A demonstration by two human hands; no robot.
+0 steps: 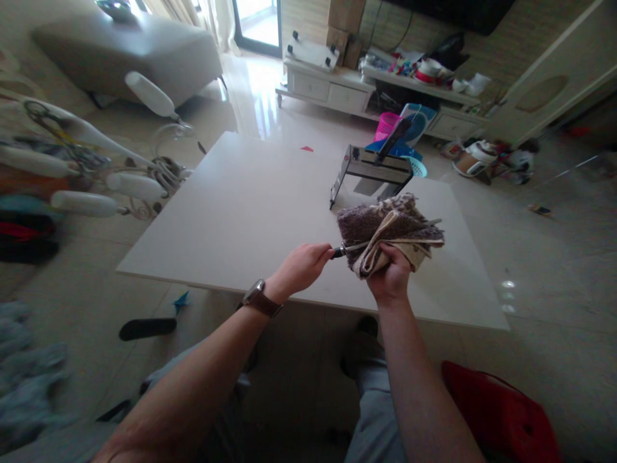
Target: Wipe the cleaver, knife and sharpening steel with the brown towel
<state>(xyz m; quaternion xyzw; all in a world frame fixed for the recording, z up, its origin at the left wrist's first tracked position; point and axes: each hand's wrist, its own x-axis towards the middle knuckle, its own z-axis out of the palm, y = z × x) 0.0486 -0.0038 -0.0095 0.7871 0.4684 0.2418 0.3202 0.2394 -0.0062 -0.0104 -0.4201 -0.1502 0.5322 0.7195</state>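
Observation:
My left hand (pixel 304 265) is closed around the dark handle of a knife (pixel 348 248), whose blade runs into a folded brown and beige towel (pixel 390 230). My right hand (pixel 391 276) grips the towel from below, wrapped around the blade. A metal tip (pixel 435 222) pokes out at the towel's right edge. Both hands hover above the near part of a white table (pixel 250 212). A brown watch sits on my left wrist.
A metal knife rack or slicer stand (pixel 370 172) stands on the table behind the towel. A white wire chair (pixel 96 167) is at the left, a red object (pixel 501 415) on the floor at lower right, a cluttered TV cabinet (pixel 366 83) at the back.

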